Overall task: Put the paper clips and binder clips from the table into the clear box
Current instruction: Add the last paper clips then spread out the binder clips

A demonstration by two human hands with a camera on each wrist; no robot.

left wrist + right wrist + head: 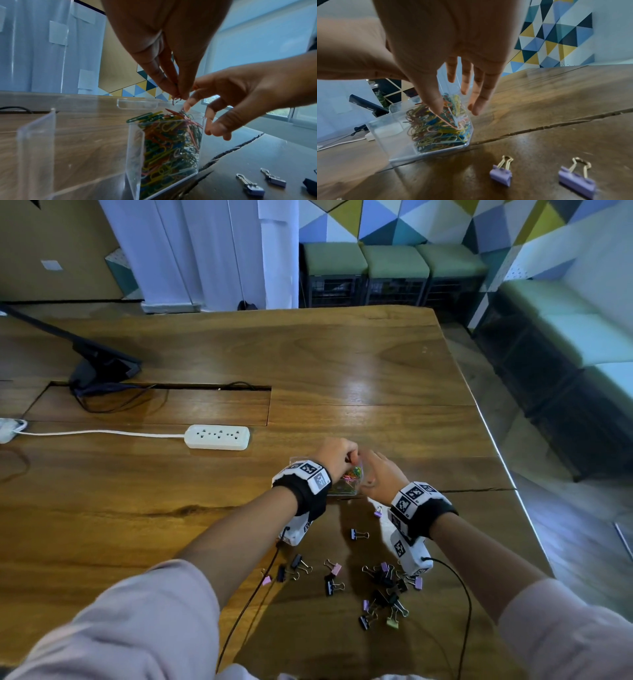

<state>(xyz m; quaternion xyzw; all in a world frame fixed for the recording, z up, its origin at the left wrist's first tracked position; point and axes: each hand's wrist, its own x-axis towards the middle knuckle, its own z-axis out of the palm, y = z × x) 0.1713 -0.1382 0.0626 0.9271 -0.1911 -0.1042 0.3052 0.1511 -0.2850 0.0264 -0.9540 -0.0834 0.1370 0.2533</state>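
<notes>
On the near right part of the brown wooden table (pixel 359 364), a clear plastic box (pixel 135 155) with a dividing wall stands between the person's two hands. Its right compartment is heaped with coloured wire paper clips (pixel 169 142), piled up to the rim; the left compartment looks bare in the left wrist view. The left hand (pixel 334 455) hangs over the heap at about 11 o'clock of the box, thumb and fingertips (pixel 171 86) pressed together, pinching a small reddish paper clip (pixel 176 99) just above the pile. The right hand (pixel 376 474) is at 3 o'clock of the box, its fingers (pixel 479 94) straight and slightly spread, its thumb tip touching the top of the heap. At 6 o'clock from the box, nearer the person, black, lilac and pale green binder clips (pixel 380 587) lie scattered on the table, a few well apart, most bunched under the right wrist. At 10 o'clock lies a white power strip (pixel 217 437) with its cord running left.
</notes>
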